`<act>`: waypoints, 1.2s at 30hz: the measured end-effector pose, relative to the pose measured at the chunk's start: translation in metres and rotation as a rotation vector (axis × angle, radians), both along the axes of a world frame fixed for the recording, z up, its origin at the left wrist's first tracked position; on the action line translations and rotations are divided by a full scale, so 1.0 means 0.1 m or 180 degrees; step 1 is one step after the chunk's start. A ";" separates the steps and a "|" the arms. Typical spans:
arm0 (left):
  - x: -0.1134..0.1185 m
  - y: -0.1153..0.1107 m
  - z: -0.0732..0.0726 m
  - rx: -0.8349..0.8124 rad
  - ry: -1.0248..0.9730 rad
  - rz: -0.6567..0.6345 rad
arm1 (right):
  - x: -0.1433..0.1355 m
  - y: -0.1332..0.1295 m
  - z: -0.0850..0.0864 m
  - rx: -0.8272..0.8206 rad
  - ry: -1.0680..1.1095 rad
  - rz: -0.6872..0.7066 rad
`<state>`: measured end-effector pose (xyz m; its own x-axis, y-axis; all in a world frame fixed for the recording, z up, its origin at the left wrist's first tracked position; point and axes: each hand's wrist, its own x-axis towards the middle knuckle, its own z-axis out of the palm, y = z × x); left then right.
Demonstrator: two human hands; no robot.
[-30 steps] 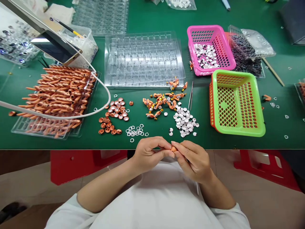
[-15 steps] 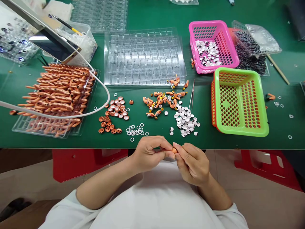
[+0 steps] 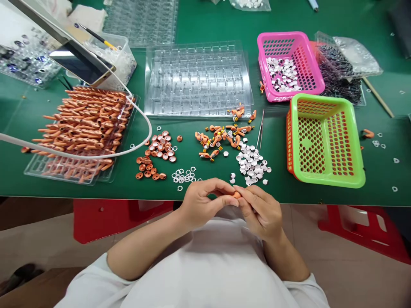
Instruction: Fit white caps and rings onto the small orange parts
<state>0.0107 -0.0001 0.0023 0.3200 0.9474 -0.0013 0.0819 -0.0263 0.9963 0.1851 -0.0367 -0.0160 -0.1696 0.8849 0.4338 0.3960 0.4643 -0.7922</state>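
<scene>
A small orange piece (image 3: 236, 195) is pinched between the fingertips of my left hand (image 3: 205, 202) and my right hand (image 3: 261, 210), just off the table's front edge. Fingers cover most of it. Beyond my hands lie white rings (image 3: 183, 176), white discs with dark marks (image 3: 252, 162) and orange curved parts with yellow bits (image 3: 221, 137). Further left are round orange cups (image 3: 159, 146), some with white insides. Metal tweezers (image 3: 260, 130) rest behind the white discs.
A green basket (image 3: 348, 182) and a pink basket (image 3: 316, 88) stand at the right. Clear trays (image 3: 199, 81) lie at the back; stacked orange parts (image 3: 90, 119) fill the left. A phone (image 3: 81, 63) and a white cable (image 3: 148, 122) hang over that side.
The camera view has shifted slightly, so the table's things appear a little further right. Both hands are still together at the orange piece, with the fingertips slightly moved around it.
</scene>
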 end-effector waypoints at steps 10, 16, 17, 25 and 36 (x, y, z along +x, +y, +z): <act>-0.01 0.04 -0.08 0.1513 0.0187 -0.0195 | 0.02 0.03 0.08 -0.0167 -0.0031 -0.0144; 0.00 0.04 -0.08 0.1948 0.0352 -0.0083 | 0.04 0.05 0.10 -0.0294 0.0006 0.0100; 0.00 0.04 -0.08 0.1991 0.0369 -0.0065 | 0.04 0.05 0.11 -0.0324 0.0029 0.0149; 0.02 0.04 -0.15 0.2146 0.0391 -0.0059 | 0.01 0.02 0.09 -0.0384 0.0014 -0.0054; 0.01 0.04 -0.15 0.2232 0.0439 -0.0166 | -0.09 -0.04 0.07 -0.0163 -0.0026 -0.0355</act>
<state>0.0112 0.0044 -0.0131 0.4057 0.7235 0.5586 0.1872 -0.6640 0.7240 0.1764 -0.0408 -0.0094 -0.0722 0.9195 0.3865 0.4495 0.3759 -0.8103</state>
